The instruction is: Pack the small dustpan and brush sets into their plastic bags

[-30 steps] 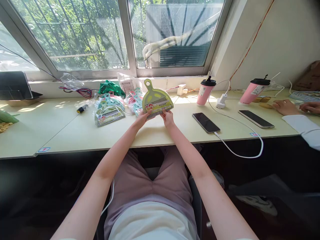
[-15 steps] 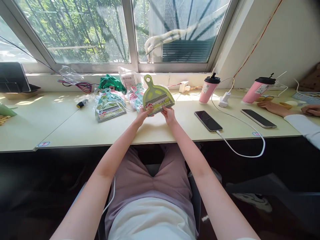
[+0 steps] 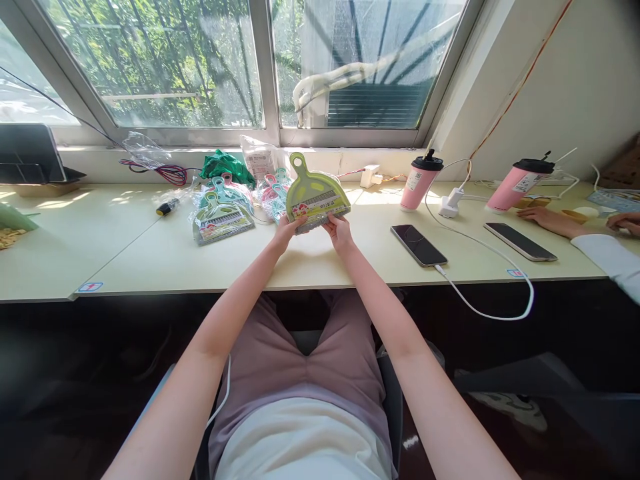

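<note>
A green dustpan set (image 3: pixel 320 193) with a small brush and a printed label is held upright above the table. My left hand (image 3: pixel 287 233) grips its lower left corner, and my right hand (image 3: pixel 339 231) pinches the lower right edge. To the left, a wrapped green dustpan set (image 3: pixel 223 225) lies on the table in front of wrapped blue and pink sets. Just behind the held set are more pink and blue packs (image 3: pixel 273 197), partly hidden by it.
On the table (image 3: pixel 330 270) are a phone (image 3: pixel 419 245) with a white cable, another phone (image 3: pixel 520 241), two pink cups (image 3: pixel 419 185), a white charger (image 3: pixel 451 203) and a yellow-black tool (image 3: pixel 167 207). Another person's hand (image 3: pixel 545 219) rests at the right.
The view has shifted slightly, so the table items appear a little further right. Both hands keep hold of the green dustpan set, which looks slightly more level.
</note>
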The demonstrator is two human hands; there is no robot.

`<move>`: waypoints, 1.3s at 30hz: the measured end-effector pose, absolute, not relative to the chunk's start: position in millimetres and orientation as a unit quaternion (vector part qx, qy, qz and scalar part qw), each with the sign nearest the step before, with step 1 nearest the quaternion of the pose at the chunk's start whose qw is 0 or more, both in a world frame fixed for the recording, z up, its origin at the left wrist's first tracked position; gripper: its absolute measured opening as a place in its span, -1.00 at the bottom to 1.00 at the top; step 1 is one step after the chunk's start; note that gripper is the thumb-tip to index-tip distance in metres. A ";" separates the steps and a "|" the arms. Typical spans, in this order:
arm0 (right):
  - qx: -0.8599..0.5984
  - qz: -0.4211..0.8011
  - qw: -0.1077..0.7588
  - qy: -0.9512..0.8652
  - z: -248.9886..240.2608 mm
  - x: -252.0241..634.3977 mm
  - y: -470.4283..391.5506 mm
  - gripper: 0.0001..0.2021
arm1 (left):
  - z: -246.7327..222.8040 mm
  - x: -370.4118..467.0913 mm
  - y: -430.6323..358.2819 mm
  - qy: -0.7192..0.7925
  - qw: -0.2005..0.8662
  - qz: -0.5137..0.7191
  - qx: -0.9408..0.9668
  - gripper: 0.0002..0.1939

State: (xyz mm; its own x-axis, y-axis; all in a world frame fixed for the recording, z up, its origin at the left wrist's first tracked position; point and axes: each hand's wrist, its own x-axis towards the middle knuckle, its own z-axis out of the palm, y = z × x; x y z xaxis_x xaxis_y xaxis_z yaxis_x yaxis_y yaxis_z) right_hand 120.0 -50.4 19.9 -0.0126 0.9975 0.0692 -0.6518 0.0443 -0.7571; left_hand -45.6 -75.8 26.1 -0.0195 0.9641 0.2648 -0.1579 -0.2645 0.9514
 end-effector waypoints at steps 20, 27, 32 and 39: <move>-0.295 0.634 0.646 -0.307 19.0 119.9 -49.9 -0.86 | 27.4 -47.4 -78.7 0.387 0.461 0.586 0.542 -0.39; -0.302 0.635 0.642 -0.307 16.8 119.6 -48.5 -0.87 | 24.9 -47.2 -75.1 0.389 0.468 0.597 0.523 -0.45; -0.305 0.635 0.639 -0.309 16.0 117.9 -47.0 -0.89 | 26.6 -46.5 -77.5 0.392 0.470 0.603 0.512 -0.43; -0.303 0.638 0.639 -0.306 14.5 116.4 -45.7 -0.89 | 26.4 -46.1 -78.1 0.393 0.471 0.617 0.492 -0.42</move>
State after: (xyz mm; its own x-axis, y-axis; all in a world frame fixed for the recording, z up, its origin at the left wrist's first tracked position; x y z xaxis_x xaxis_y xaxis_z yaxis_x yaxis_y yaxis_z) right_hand 116.4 -45.7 14.5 -0.0008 1.0000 0.0056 -0.6291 0.0038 -0.7773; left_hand -46.1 -78.1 26.4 -0.0717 0.9689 0.2369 -0.1949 -0.2465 0.9493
